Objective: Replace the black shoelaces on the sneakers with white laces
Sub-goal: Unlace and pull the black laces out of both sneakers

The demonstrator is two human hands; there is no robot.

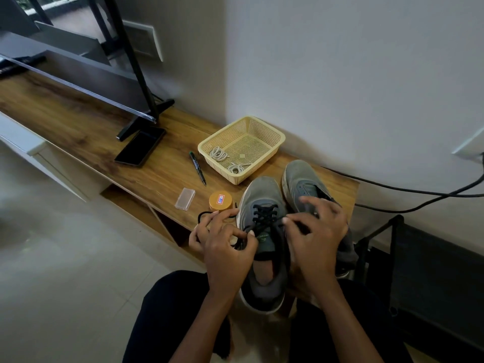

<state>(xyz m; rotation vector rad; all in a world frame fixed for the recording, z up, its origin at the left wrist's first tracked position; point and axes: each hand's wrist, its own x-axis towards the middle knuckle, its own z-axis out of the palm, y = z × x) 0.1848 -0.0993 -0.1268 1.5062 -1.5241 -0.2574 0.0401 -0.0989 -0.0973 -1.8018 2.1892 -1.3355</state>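
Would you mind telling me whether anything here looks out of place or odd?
Nothing spilled or damaged. Only the near sneaker stands out: its heel seems to overhang the front edge of the wooden shelf.

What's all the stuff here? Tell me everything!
grey fabric sneakers: two, grey, side by side on wooden table
black shoelace: one, black, threaded in one sneaker
yellow plastic basket: one, yellow, behind the sneakers
white coiled laces: two, white, inside the basket
green-capped marker pen: one, black, left of basket
clear plastic box: one, clear, table front
orange round jar: one, orange, beside a sneaker
black phone: one, black, by TV stand
left hand: pinches the black shoelace
right hand: over the sneakers
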